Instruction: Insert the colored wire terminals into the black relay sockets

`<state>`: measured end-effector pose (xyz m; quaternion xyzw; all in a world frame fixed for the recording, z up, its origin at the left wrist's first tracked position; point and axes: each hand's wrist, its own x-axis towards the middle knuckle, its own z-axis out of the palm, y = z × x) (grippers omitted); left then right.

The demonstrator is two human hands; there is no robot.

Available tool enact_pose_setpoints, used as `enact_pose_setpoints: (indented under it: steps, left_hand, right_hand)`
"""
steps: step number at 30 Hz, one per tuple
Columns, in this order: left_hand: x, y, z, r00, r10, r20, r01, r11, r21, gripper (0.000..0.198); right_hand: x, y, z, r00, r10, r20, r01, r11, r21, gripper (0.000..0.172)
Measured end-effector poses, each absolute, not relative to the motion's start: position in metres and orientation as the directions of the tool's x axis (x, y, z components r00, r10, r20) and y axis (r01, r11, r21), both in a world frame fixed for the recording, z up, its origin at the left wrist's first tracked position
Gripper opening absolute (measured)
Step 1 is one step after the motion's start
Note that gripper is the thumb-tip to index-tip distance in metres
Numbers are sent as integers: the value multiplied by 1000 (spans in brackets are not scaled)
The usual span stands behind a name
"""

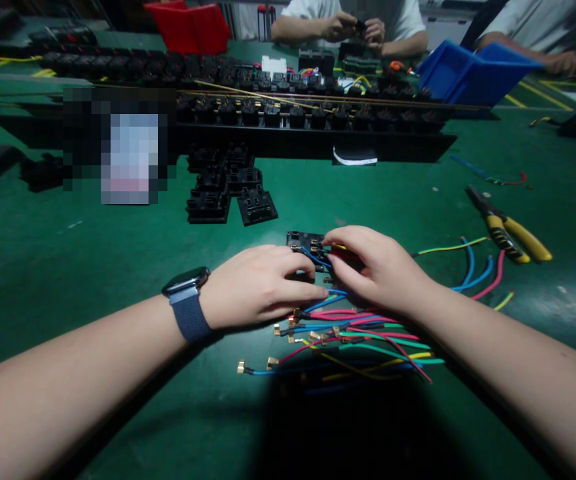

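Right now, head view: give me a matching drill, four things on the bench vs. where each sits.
Things:
1. pliers
2. red bin
3. blue bin
4. loose wires

Places:
A. far left of the green table
B. right of the right hand
C. just below both hands, near the left hand
D. far right

Pairs: 1-B, 2-A, 3-D, 4-C
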<state>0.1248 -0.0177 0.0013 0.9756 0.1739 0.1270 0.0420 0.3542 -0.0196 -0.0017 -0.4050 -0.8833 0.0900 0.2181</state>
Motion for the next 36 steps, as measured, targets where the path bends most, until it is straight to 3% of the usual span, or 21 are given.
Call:
enact_pose_setpoints:
  steps: [9, 13, 20, 23, 36]
  left_hand:
    - [127, -16, 1, 904, 371, 212, 329, -921, 209, 25]
    - [125, -17, 2, 870, 391, 300, 323, -912, 253, 22]
    - [122, -12, 4, 587, 646, 488, 527, -762, 376, 16]
    - [121, -9, 1, 516, 720, 464, 587, -691, 422, 17]
    - [123, -7, -1, 575, 732, 365, 559, -678, 477, 20]
  right_hand:
    - [354, -20, -1, -580, 753, 312, 669, 658, -345, 19]
    - [353, -20, -2, -581, 752, 310, 667, 659, -348, 20]
    - [355, -20, 0, -583, 754, 303, 671, 657, -344, 21]
    - [355, -20, 0, -588, 751, 302, 667, 661, -343, 20]
    - [354, -22, 3, -607, 742, 285, 614, 665, -424, 17]
